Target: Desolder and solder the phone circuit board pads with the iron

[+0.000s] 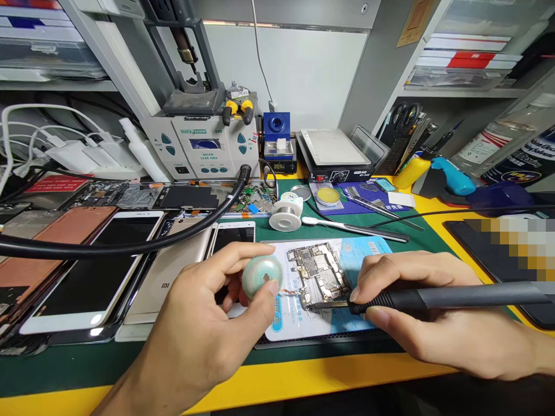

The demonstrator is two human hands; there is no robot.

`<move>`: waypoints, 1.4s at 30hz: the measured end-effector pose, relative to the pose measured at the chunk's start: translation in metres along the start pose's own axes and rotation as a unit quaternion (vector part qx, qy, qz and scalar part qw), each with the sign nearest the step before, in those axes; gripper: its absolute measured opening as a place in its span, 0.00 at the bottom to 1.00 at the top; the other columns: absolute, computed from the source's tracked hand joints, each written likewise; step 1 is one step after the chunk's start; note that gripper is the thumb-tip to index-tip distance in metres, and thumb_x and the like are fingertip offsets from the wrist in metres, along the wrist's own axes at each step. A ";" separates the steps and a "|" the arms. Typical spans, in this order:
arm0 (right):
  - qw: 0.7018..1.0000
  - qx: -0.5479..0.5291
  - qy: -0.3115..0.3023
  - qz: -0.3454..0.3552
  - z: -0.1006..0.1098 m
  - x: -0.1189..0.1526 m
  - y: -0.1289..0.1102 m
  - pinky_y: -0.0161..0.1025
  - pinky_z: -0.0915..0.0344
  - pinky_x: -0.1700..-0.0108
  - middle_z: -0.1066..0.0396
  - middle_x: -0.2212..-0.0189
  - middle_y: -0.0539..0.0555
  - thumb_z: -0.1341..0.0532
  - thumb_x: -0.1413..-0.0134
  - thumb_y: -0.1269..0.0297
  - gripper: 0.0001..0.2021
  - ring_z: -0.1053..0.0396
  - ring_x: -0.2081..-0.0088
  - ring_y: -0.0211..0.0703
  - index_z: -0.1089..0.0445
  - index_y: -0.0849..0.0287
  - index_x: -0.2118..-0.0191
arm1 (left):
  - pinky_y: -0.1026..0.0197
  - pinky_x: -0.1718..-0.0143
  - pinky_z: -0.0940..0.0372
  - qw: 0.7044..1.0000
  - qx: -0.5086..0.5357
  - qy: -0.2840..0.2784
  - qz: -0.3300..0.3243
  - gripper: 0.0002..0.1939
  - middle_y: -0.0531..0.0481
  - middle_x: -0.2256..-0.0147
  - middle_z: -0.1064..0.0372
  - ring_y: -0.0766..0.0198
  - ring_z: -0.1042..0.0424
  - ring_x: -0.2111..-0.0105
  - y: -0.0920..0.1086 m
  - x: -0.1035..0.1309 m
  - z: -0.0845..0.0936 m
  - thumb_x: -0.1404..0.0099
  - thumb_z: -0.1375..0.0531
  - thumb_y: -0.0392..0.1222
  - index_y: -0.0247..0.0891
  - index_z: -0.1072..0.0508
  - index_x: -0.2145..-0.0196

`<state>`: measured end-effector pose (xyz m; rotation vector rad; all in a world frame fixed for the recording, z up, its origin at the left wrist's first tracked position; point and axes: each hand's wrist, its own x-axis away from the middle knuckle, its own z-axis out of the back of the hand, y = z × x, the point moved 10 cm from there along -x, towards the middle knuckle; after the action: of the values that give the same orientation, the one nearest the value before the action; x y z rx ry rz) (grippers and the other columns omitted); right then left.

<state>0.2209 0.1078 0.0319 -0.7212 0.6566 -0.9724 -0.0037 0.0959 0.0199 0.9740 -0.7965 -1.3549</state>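
Note:
My left hand (217,312) pinches a round, pale green spool of desoldering braid (262,276) between thumb and fingers. A short copper-coloured end of braid (288,292) runs from it to the left edge of a phone logic board (318,268). That board lies on a white and blue card (368,251). My right hand (433,315) is closed around the black grip of a soldering iron (416,297). The iron's tip (327,304) points left over the board's lower edge, near the braid; whether it touches is unclear.
Behind stand a hot-air rework station (208,147) and a hot plate (336,150). Its thick black hose (173,240) arches over several phones at left. A solder wire spool (285,216), a brush (355,228), a flux tin (328,196) and tweezers (381,209) lie beyond the card.

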 end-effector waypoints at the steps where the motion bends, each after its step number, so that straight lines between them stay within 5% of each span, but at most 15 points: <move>1: 1.000 0.000 0.001 0.000 0.000 0.000 0.000 0.29 0.29 0.73 0.20 0.75 0.45 0.33 0.50 0.76 0.12 0.26 0.76 0.37 0.18 0.49 0.67 | 0.76 0.71 0.36 1.000 0.000 0.000 0.000 0.06 0.67 0.74 0.25 0.73 0.32 0.74 0.000 0.000 0.000 0.34 0.36 0.46 0.51 0.20 0.59; 12: 0.999 -0.039 0.026 0.000 0.010 0.001 0.004 0.28 0.32 0.75 0.22 0.76 0.45 0.33 0.49 0.76 0.11 0.29 0.78 0.36 0.19 0.50 0.67 | 0.71 0.70 0.34 0.997 -0.070 -0.023 -0.030 0.11 0.65 0.71 0.22 0.70 0.28 0.72 -0.004 0.003 -0.004 0.36 0.36 0.47 0.55 0.19 0.56; 22: 0.999 -0.031 0.017 0.027 0.004 0.001 -0.003 0.26 0.31 0.73 0.22 0.74 0.43 0.33 0.49 0.78 0.13 0.28 0.76 0.34 0.20 0.49 0.66 | 0.73 0.79 0.33 0.974 -0.152 -0.076 -0.152 0.10 0.62 0.74 0.22 0.69 0.27 0.78 0.013 -0.003 -0.014 0.34 0.36 0.44 0.51 0.20 0.55; 42: 0.999 -0.006 -0.005 0.034 0.000 0.004 -0.005 0.30 0.30 0.72 0.21 0.74 0.45 0.33 0.48 0.76 0.11 0.27 0.76 0.36 0.20 0.50 0.65 | 0.76 0.79 0.34 0.977 -0.136 -0.067 -0.152 0.09 0.63 0.74 0.22 0.71 0.27 0.79 0.013 -0.003 -0.012 0.34 0.36 0.43 0.51 0.20 0.56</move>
<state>0.2201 0.1022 0.0350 -0.7094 0.6744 -0.9035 0.0119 0.0993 0.0271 0.8145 -0.5550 -1.7589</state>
